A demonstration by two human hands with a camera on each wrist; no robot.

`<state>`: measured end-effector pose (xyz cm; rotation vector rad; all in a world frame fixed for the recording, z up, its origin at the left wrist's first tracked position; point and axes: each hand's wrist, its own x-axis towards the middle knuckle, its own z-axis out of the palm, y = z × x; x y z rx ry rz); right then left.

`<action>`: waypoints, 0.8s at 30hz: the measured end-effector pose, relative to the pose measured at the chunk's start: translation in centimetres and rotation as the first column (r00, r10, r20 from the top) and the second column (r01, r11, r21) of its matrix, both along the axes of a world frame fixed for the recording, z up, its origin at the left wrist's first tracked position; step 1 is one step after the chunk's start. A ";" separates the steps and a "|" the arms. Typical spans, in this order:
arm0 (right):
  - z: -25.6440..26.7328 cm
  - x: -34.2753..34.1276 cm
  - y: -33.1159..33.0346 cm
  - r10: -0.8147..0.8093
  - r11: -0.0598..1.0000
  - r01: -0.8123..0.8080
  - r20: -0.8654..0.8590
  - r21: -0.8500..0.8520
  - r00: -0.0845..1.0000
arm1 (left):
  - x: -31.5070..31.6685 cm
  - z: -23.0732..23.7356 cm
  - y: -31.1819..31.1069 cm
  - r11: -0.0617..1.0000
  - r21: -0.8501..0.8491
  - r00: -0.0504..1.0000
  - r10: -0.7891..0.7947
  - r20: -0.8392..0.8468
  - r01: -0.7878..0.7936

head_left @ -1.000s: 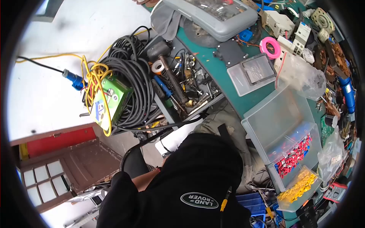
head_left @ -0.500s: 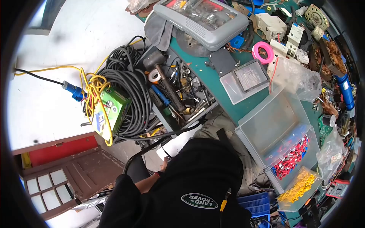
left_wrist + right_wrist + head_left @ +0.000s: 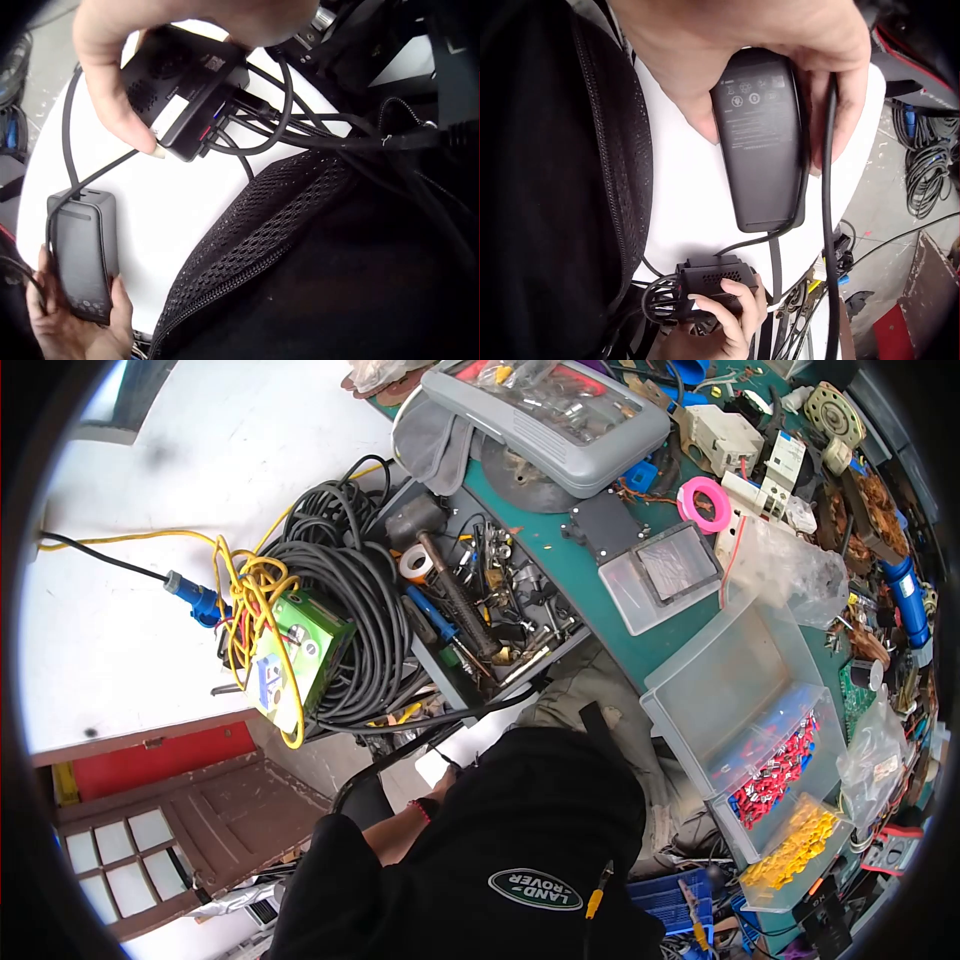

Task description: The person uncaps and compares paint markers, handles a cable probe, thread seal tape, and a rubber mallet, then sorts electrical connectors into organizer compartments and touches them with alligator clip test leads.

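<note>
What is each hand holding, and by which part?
Left hand: the black ported box, by its edges. Right hand: the power bank, by its long sides, at the cable-free end.

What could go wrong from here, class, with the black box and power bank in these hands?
The left hand holds a black box with several cables plugged in; pulling it away might loosen one. The right hand could lose its grip on the power bank, dropping it onto the white surface.

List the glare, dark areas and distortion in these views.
Head: rounded, fisheye-like framing with black edges, bright white expanse washed out; left wrist: smooth white rounded surface overexposed, black zippered cloth losing detail; right wrist: small print on dark-grey slab-shaped device unreadable.
</note>
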<state>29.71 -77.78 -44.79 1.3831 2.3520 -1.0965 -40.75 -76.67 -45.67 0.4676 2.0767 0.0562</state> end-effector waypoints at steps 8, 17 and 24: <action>-1.6 -2.3 1.4 -0.010 1.000 0.010 -0.049 0.009 0.999 | 1.3 1.3 2.5 0.976 0.055 0.952 0.192 0.239 -0.210; -1.7 -3.7 2.2 -0.024 1.000 0.024 -0.090 -0.003 0.996 | -2.8 4.2 3.6 0.958 -0.191 0.916 -0.128 0.379 0.213; -4.6 -5.8 4.9 0.001 1.000 0.003 -0.158 0.026 0.987 | 2.6 15.6 12.8 0.658 -0.363 0.712 -0.702 0.025 0.660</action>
